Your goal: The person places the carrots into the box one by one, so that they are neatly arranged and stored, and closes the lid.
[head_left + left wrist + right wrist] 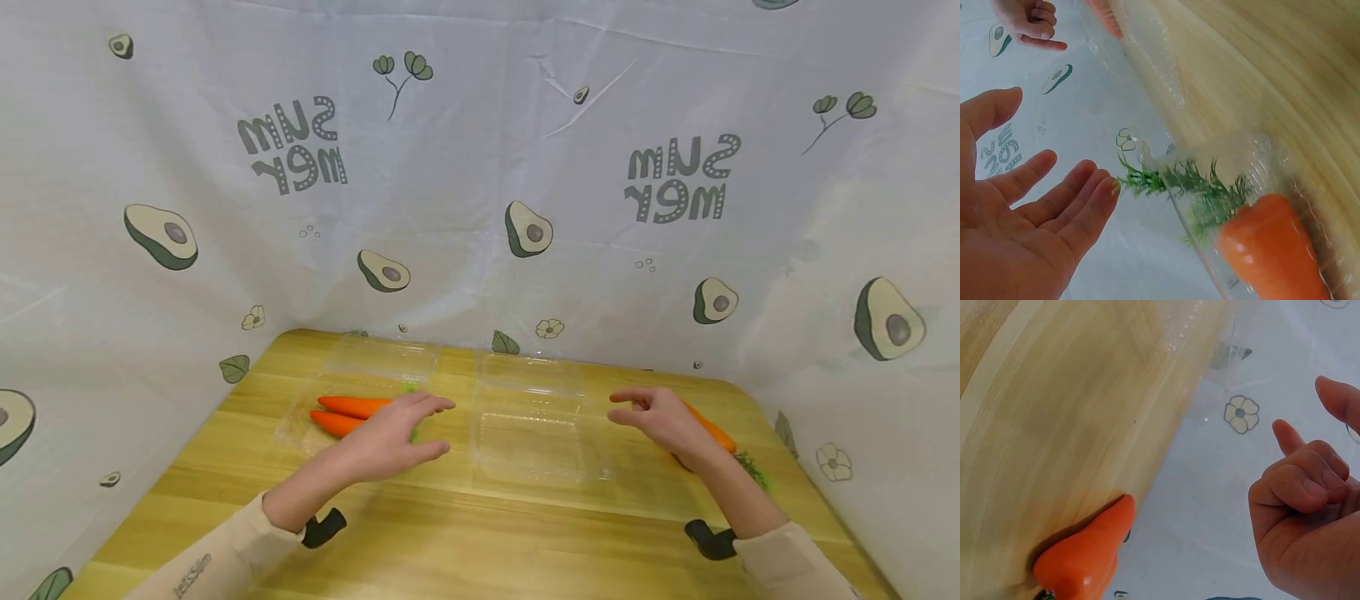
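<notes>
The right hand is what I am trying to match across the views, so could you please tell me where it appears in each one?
Head: the right hand is right of centre, below mid-height, over the wooden table.
Left wrist: the right hand is in the top left corner.
Right wrist: the right hand is at the right edge.
Shared landmark: the white printed cloth.

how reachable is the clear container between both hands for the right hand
Probably yes: the right hand holds nothing and is beside the clear container, with nothing visible between them.
</notes>
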`<state>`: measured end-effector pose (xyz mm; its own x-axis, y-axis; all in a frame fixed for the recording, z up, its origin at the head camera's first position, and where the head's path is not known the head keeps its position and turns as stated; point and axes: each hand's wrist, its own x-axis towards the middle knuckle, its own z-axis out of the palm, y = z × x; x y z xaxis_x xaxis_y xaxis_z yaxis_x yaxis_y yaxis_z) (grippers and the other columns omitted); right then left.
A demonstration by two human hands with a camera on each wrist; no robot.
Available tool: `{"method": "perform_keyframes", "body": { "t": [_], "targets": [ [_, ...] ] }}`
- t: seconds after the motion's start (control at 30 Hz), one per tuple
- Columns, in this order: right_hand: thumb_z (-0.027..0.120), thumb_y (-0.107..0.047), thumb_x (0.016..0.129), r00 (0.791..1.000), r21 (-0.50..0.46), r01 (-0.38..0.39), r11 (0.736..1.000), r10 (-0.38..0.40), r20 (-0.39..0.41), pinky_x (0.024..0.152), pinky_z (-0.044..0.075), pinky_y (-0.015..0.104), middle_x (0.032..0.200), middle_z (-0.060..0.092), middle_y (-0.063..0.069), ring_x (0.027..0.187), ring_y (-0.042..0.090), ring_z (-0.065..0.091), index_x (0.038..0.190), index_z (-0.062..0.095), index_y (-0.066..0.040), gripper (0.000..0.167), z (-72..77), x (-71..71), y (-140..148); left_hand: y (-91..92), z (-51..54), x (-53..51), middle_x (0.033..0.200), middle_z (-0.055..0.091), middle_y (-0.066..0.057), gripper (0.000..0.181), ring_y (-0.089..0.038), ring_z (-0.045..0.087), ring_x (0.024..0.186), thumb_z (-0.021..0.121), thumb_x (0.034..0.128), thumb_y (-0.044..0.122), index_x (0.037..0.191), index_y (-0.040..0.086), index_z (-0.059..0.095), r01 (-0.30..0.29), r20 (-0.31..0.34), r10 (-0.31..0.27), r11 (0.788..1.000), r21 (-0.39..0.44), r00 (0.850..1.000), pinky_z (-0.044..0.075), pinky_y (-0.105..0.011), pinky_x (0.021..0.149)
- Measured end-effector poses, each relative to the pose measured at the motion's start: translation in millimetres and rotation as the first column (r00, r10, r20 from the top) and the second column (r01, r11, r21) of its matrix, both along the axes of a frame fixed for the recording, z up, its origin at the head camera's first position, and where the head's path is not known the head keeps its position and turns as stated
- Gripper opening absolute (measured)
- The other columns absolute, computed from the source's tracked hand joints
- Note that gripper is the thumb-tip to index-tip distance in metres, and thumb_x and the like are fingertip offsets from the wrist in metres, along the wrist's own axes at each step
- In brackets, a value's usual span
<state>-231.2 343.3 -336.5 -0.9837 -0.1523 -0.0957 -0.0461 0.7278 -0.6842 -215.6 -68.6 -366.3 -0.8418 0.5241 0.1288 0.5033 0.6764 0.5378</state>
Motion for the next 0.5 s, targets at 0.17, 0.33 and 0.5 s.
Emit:
{"method": "perform_keyframes", "body": {
  "t": [0.17, 0.33, 0.5],
  "targets": [
    [0.064, -0.039, 0.099, 1.0, 0.016, 0.02, 1.0, -0.02, 0.003, 0.106, 0.039, 0.063, 0.147, 0.047, 0.032, 0.133, 0.053, 0.042, 0.141, 0.054, 0.003, 0.06, -0.8, 1.3, 7.2, 10.3, -1.0, -0.5, 0.147, 0.052, -0.006, 0.057, -0.03, 0.054, 0.13, 0.068, 0.0962, 0.039, 0.147, 0.02, 0.051, 0.02, 0.005, -0.02, 1.0, -0.011, 1.0, 0.048, -0.051, 0.103],
    [0.065, -0.041, 0.098, 0.999, 0.042, 0.046, 0.998, -0.046, 0.003, 0.105, 0.039, 0.063, 0.148, 0.045, 0.032, 0.134, 0.054, 0.041, 0.142, 0.054, 0.003, 0.063, -3.4, 1.6, 16.8, 22.0, -2.0, 1.2, 0.144, 0.053, -0.009, 0.06, -0.029, 0.059, 0.122, 0.068, 0.0958, 0.038, 0.149, 0.018, 0.048, 0.016, 0.026, -0.016, 1.0, -0.002, 1.0, 0.051, -0.049, 0.097],
    [0.064, -0.046, 0.097, 0.997, 0.058, 0.08, 0.995, -0.08, 0.01, 0.105, 0.038, 0.063, 0.148, 0.045, 0.032, 0.133, 0.052, 0.042, 0.143, 0.054, 0.001, 0.066, -6.2, 3.2, 25.0, 33.7, -4.8, 3.8, 0.141, 0.052, -0.013, 0.069, -0.029, 0.058, 0.121, 0.068, 0.095, 0.039, 0.154, 0.02, 0.039, 0.005, 0.056, -0.007, 0.999, 0.04, 0.998, 0.052, -0.048, 0.094]
  ]
}}
